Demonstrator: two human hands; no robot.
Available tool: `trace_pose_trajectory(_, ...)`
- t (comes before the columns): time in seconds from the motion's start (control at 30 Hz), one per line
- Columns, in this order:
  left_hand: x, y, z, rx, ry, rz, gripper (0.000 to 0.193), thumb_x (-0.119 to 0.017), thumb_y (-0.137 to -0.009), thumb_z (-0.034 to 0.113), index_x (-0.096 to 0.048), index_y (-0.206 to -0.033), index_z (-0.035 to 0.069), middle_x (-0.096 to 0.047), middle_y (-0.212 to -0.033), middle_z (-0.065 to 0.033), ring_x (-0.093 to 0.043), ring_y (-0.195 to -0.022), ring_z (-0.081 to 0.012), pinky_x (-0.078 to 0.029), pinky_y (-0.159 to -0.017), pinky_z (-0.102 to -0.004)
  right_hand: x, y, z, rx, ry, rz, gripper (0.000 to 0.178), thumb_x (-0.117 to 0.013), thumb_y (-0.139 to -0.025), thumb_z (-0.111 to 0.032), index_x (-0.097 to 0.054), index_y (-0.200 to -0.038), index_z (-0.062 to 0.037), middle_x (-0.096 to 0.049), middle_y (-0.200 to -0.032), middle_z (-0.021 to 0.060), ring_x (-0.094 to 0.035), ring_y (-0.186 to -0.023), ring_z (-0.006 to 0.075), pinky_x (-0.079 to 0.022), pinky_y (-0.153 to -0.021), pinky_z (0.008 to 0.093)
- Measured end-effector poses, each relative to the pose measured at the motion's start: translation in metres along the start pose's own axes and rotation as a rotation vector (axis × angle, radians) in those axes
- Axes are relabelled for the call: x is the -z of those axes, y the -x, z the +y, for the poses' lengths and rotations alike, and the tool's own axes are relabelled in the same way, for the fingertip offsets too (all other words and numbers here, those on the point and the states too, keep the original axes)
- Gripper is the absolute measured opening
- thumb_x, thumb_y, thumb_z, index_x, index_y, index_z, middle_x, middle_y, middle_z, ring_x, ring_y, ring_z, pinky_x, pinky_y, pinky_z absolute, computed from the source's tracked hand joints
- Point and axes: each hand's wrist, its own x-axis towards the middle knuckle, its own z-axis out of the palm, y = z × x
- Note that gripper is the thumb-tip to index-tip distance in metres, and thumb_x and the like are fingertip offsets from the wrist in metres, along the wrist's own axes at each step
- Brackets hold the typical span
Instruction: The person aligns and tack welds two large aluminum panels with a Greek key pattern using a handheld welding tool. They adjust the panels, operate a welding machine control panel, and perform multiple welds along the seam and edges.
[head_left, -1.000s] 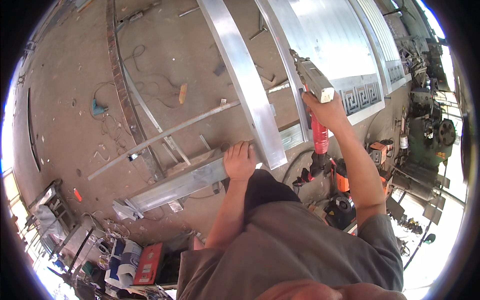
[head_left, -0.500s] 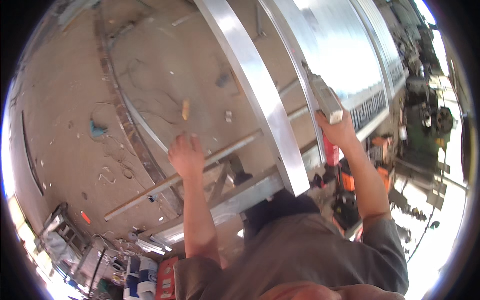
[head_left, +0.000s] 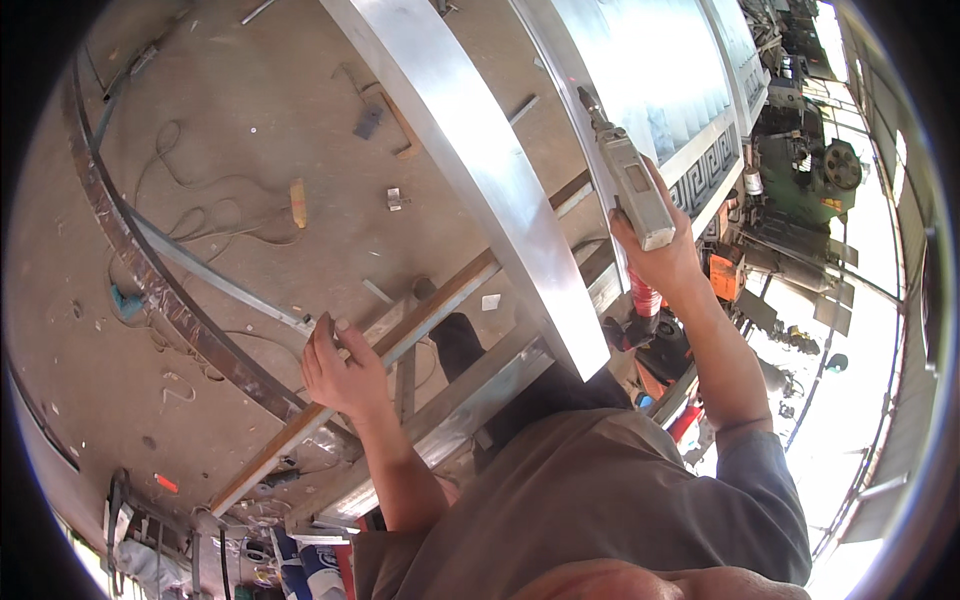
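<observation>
My right hand (head_left: 660,255) is closed around the grip of a grey power drill (head_left: 637,190). Its chuck and bit point away from me and to the left, close to the edge of a shiny metal panel (head_left: 640,60). A red part (head_left: 643,292) shows just below this hand. Left of the drill, a wide silver metal bar (head_left: 470,150) runs from far left to near my body. My left hand (head_left: 345,370) is over a long square tube (head_left: 400,335), fingers loosely bent and apart; I make out nothing held in it.
A rusty curved metal strip (head_left: 165,300) lies on the floor at left, near cables and a yellow piece (head_left: 298,203). A metal beam (head_left: 470,405) crosses in front of my body. An orange case (head_left: 727,272) and machinery (head_left: 830,165) stand at right.
My view has shifted. My left hand has come lower and nearer the square tube, its fingers more bent. The drill stays in my right hand beside the panel edge.
</observation>
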Motion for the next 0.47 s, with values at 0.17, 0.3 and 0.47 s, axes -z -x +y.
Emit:
trace_pose_trajectory(0.17, 0.003, -0.001, 0.002, 0.027, 0.020, -0.027, 0.023, -0.069, -0.104, 0.022, -0.077, -0.118, 0.005, -0.077, -0.103, -0.0132, -0.073, -0.092, -0.0379, -0.057, -0.081, -0.0485, -0.004, 0.009, 0.002, 0.068, 0.042, 0.018, 0.081, -0.075, -0.094, -0.015, -0.040, -0.167, -0.0083, -0.079, -0.109, 0.0203, -0.081, -0.096, 0.0348, -0.062, -0.087, 0.0408)
trace_pose_trajectory(0.3, 0.004, 0.000, 0.002, 0.007, 0.025, -0.027, 0.023, -0.068, -0.106, 0.022, -0.077, -0.118, 0.004, -0.077, -0.103, -0.0140, -0.073, -0.091, -0.0385, -0.056, -0.079, -0.0487, -0.011, 0.015, 0.010, 0.105, 0.096, 0.032, 0.080, -0.074, -0.094, -0.013, -0.040, -0.166, -0.0078, -0.079, -0.108, 0.0198, -0.081, -0.096, 0.0339, -0.063, -0.086, 0.0404)
trace_pose_trajectory(0.47, 0.002, 0.005, -0.002, 0.003, 0.009, -0.029, 0.023, -0.069, -0.106, 0.022, -0.077, -0.118, 0.004, -0.077, -0.103, -0.0144, -0.073, -0.091, -0.0393, -0.055, -0.078, -0.0491, -0.018, 0.011, 0.018, 0.144, 0.116, 0.050, 0.080, -0.074, -0.094, -0.014, -0.041, -0.166, -0.0090, -0.079, -0.110, 0.0195, -0.081, -0.098, 0.0343, -0.063, -0.087, 0.0406)
